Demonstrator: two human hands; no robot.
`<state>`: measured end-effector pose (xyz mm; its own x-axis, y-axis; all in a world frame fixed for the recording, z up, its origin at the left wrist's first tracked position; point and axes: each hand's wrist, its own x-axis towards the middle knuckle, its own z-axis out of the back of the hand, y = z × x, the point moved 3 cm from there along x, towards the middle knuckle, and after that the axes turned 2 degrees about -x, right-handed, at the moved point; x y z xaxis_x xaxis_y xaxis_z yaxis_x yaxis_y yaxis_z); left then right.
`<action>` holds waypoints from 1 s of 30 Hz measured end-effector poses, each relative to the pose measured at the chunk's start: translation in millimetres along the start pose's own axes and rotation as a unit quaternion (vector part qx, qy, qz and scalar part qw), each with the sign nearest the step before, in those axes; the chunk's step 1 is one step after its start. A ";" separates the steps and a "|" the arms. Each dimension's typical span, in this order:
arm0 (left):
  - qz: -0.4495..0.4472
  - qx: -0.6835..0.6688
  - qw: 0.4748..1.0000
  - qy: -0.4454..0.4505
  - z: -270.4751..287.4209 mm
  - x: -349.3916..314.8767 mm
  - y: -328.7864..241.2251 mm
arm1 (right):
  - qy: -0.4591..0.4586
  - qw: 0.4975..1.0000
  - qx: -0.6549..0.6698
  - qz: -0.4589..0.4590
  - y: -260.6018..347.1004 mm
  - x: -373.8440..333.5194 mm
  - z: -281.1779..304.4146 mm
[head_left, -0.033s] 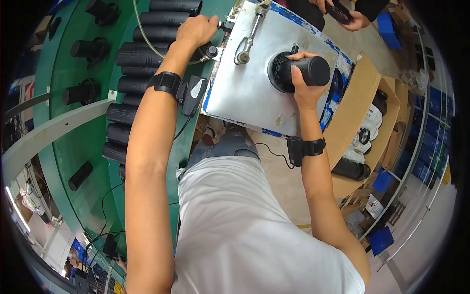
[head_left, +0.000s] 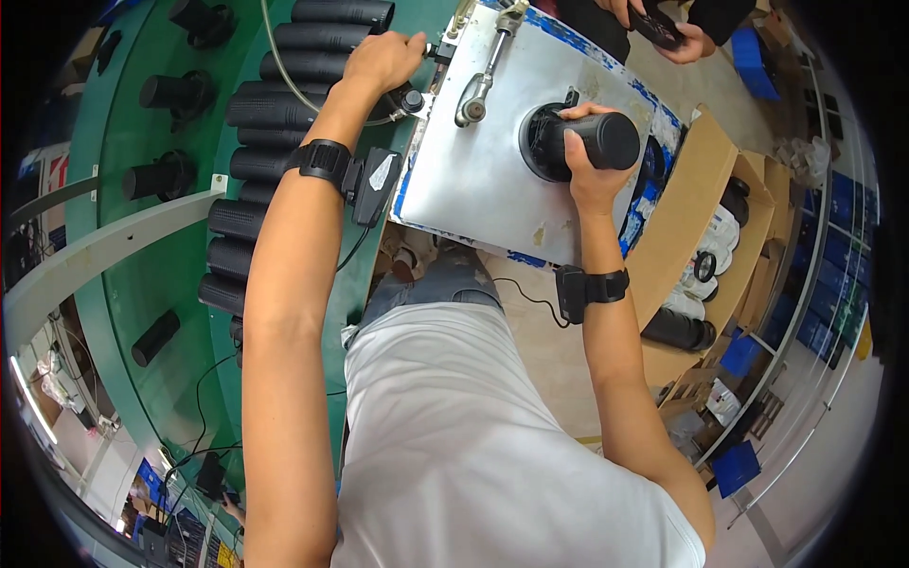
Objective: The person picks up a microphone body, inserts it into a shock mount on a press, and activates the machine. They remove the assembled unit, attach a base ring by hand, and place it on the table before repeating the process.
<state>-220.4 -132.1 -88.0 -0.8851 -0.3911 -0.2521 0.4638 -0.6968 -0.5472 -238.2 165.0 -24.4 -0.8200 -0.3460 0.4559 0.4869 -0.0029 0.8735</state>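
My right hand (head_left: 595, 180) is wrapped round a black cylindrical housing (head_left: 614, 142), thumb on the near side and fingers over the far side. Its wider round base (head_left: 540, 142) rests against a silver metal plate (head_left: 473, 180). My left hand (head_left: 383, 62) is curled at the plate's upper left edge, beside a small black fitting (head_left: 436, 51); whatever lies under its fingers is hidden. Just below that hand sits a black round knob (head_left: 412, 100) with a clear hose (head_left: 275, 57) running to it. A metal rod linkage (head_left: 488, 76) stands on the plate between my hands.
Many black ribbed cylinders (head_left: 256, 104) lie in a row on the green bench (head_left: 222, 379) at left. More black housings (head_left: 170, 92) stand farther left. An open cardboard box (head_left: 677, 227) with wrapped parts is at right. Another person's hands (head_left: 696, 43) hold a dark object at the top.
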 end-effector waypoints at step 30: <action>-0.238 -0.743 0.625 0.030 108.3 -271.8 -50.7 | 0.266 0.933 0.231 -0.075 267.1 41.2 -134.4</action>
<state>0.8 -55.5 94.7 -0.9295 -0.2986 0.2166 -0.3614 0.6193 -0.6970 -101.4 23.8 204.7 -0.5427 -0.7916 0.2809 0.0969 0.2732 0.9571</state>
